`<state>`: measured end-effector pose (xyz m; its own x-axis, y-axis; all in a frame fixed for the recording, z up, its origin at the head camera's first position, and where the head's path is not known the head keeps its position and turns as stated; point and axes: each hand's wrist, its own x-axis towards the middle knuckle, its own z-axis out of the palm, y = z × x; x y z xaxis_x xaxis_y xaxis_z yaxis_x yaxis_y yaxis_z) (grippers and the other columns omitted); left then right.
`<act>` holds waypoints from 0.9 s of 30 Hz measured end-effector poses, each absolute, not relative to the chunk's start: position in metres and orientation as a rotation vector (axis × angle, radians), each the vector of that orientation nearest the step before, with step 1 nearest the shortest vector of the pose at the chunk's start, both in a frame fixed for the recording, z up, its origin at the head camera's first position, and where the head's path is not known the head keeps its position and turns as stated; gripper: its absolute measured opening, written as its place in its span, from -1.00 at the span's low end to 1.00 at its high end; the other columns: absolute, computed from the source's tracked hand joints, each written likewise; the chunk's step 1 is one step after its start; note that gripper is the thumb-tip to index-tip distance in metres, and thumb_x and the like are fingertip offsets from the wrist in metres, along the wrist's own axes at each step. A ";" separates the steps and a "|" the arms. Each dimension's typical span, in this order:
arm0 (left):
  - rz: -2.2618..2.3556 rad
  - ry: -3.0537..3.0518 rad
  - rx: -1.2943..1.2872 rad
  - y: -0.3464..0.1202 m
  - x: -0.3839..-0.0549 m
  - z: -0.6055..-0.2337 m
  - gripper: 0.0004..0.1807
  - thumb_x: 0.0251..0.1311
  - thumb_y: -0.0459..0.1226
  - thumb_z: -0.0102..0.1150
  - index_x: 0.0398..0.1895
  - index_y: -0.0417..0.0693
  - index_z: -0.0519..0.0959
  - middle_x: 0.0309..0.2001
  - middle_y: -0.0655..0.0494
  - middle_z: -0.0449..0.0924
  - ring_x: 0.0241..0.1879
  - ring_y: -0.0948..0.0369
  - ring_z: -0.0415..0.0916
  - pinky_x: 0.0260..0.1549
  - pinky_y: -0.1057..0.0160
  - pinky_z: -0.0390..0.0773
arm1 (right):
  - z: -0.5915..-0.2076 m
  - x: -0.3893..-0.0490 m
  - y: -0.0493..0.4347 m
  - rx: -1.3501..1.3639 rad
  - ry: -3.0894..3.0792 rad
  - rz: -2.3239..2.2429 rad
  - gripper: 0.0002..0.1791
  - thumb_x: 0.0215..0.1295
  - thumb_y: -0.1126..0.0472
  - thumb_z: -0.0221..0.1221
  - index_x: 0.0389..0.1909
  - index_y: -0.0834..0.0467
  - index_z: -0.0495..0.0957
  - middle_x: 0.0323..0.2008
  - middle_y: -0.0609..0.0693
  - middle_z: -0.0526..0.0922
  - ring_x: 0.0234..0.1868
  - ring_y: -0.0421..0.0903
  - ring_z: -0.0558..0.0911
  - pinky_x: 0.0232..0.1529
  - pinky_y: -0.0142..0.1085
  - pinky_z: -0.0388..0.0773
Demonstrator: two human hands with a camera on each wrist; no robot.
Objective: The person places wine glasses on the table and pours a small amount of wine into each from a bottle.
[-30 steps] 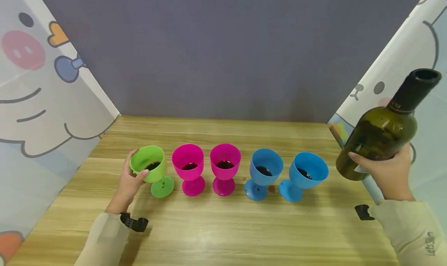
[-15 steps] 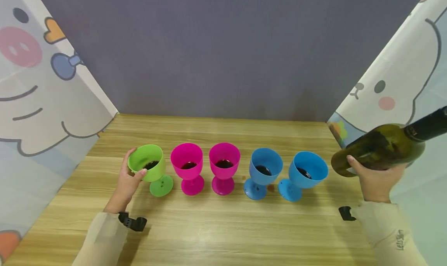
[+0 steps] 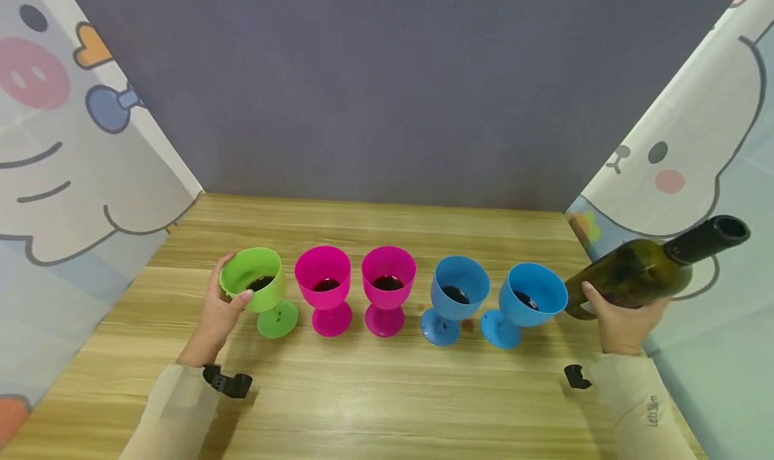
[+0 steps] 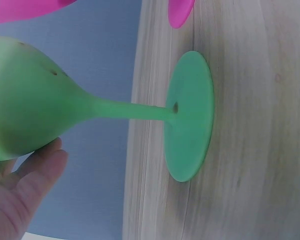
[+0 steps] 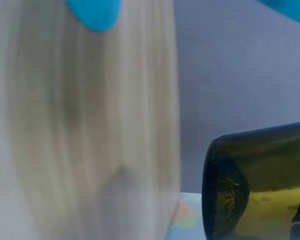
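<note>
In the head view my left hand (image 3: 214, 312) holds the bowl of a green plastic goblet (image 3: 272, 300), thumb on the near side and fingers behind. Its round foot (image 4: 190, 120) rests on the table in the left wrist view, and dark liquid lies in the bowl. On the far right, my right hand (image 3: 625, 324) grips a dark green glass wine bottle (image 3: 641, 272), tilted with its neck up to the right. The bottle's base (image 5: 227, 200) hangs over the table in the right wrist view, close beside the rightmost blue goblet (image 3: 535, 299).
Two pink goblets (image 3: 323, 299) and another blue goblet (image 3: 459, 305) stand in the row, each with a little dark liquid. Dark spill spots (image 3: 467, 325) mark the wooden table (image 3: 387, 399) between the blue ones. A grey panel (image 3: 387, 90) and cartoon-printed side walls enclose the table.
My right hand has brought the bottle left and lower, toward the rightmost blue goblet; its neck swung down, then partly up again. My left hand stays on the green goblet.
</note>
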<state>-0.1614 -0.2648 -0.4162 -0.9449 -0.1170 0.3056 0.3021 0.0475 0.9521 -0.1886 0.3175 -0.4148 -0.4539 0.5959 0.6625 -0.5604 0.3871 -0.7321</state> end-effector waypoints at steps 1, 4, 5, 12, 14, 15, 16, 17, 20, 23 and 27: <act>-1.968 -2.032 -0.185 -0.265 -0.161 -0.416 -0.22 0.11 -0.58 -0.02 0.40 0.11 0.14 0.03 0.21 0.23 -0.10 0.34 0.32 -0.29 0.56 0.49 | -0.418 -0.189 0.317 -0.043 -1.571 1.328 0.02 -0.34 0.44 0.43 0.31 0.26 0.22 0.16 -0.06 0.42 0.22 -0.03 0.36 0.31 -0.28 0.20; -1.966 -2.036 -0.178 -0.265 -0.160 -0.415 -0.23 0.11 -0.58 -0.02 0.39 0.14 0.15 0.03 0.21 0.23 -0.10 0.35 0.32 -0.29 0.56 0.49 | -0.425 -0.189 0.316 -0.067 -1.602 1.338 0.04 -0.34 0.49 0.41 0.33 0.23 0.21 0.17 -0.09 0.41 0.23 -0.06 0.36 0.31 -0.30 0.21; -1.971 -2.034 -0.174 -0.264 -0.160 -0.414 -0.23 0.11 -0.58 -0.03 0.39 0.14 0.15 0.03 0.21 0.23 -0.10 0.35 0.32 -0.28 0.56 0.49 | -0.427 -0.189 0.316 -0.072 -1.609 1.344 0.04 -0.34 0.50 0.41 0.33 0.22 0.20 0.17 -0.09 0.41 0.23 -0.06 0.36 0.31 -0.30 0.21; -1.990 -2.045 -0.133 -0.263 -0.161 -0.415 -0.22 0.12 -0.59 -0.04 0.42 0.06 0.10 0.04 0.18 0.21 -0.08 0.34 0.31 -0.27 0.55 0.50 | -0.436 -0.192 0.315 -0.126 -1.642 1.406 0.05 -0.28 0.58 0.35 0.37 0.19 0.17 0.24 -0.04 0.38 0.28 -0.06 0.32 0.32 -0.30 0.19; -1.981 -2.053 -0.136 -0.263 -0.161 -0.416 -0.21 0.12 -0.60 -0.04 0.42 0.07 0.10 0.04 0.19 0.20 -0.08 0.34 0.30 -0.27 0.56 0.47 | -0.439 -0.192 0.315 -0.156 -1.644 1.414 0.05 -0.29 0.59 0.35 0.37 0.18 0.19 0.24 -0.03 0.38 0.28 -0.06 0.33 0.32 -0.30 0.19; -1.977 -2.054 -0.140 -0.263 -0.160 -0.417 -0.20 0.12 -0.61 -0.04 0.42 0.08 0.10 0.04 0.20 0.20 -0.08 0.35 0.29 -0.26 0.57 0.46 | -0.440 -0.192 0.315 -0.166 -1.652 1.412 0.04 -0.28 0.59 0.35 0.37 0.17 0.19 0.24 -0.04 0.38 0.28 -0.07 0.33 0.32 -0.30 0.20; -1.978 -2.048 -0.142 -0.263 -0.160 -0.418 -0.20 0.11 -0.61 -0.04 0.42 0.10 0.11 0.04 0.20 0.20 -0.08 0.35 0.29 -0.25 0.58 0.46 | -0.442 -0.192 0.315 -0.174 -1.660 1.408 0.04 -0.28 0.59 0.36 0.37 0.17 0.19 0.24 -0.04 0.38 0.27 -0.07 0.33 0.32 -0.29 0.20; -1.981 -2.041 -0.146 -0.263 -0.160 -0.418 -0.20 0.10 -0.61 -0.03 0.41 0.11 0.12 0.05 0.19 0.19 -0.08 0.35 0.29 -0.24 0.58 0.45 | -0.444 -0.191 0.314 -0.186 -1.672 1.401 0.04 -0.27 0.58 0.36 0.36 0.16 0.19 0.23 -0.05 0.38 0.27 -0.08 0.33 0.32 -0.30 0.20; -1.991 -2.036 -0.150 -0.264 -0.160 -0.419 -0.21 0.10 -0.59 -0.02 0.40 0.14 0.14 0.05 0.12 0.19 -0.12 0.38 0.33 -0.28 0.55 0.50 | -0.447 -0.191 0.313 -0.214 -1.698 1.387 0.02 -0.26 0.56 0.37 0.36 0.15 0.20 0.19 -0.11 0.39 0.26 -0.10 0.33 0.31 -0.32 0.20; -2.030 -2.033 -0.152 -0.265 -0.162 -0.417 -0.22 0.13 -0.57 0.01 0.39 0.19 0.14 0.06 -0.01 0.14 -0.18 0.42 0.40 -0.40 0.46 0.59 | -0.449 -0.192 0.313 -0.234 -1.716 1.388 0.00 -0.24 0.56 0.37 0.35 0.14 0.22 0.16 -0.14 0.40 0.24 -0.11 0.35 0.29 -0.33 0.24; -2.097 -2.003 -0.168 -0.266 -0.162 -0.415 -0.22 0.17 -0.57 0.02 0.37 0.26 0.14 0.07 -0.12 0.07 -0.23 0.39 0.47 -0.53 0.34 0.63 | -0.451 -0.193 0.312 -0.261 -1.716 1.434 -0.03 -0.21 0.56 0.36 0.33 0.12 0.23 0.16 -0.13 0.40 0.21 -0.10 0.37 0.25 -0.33 0.29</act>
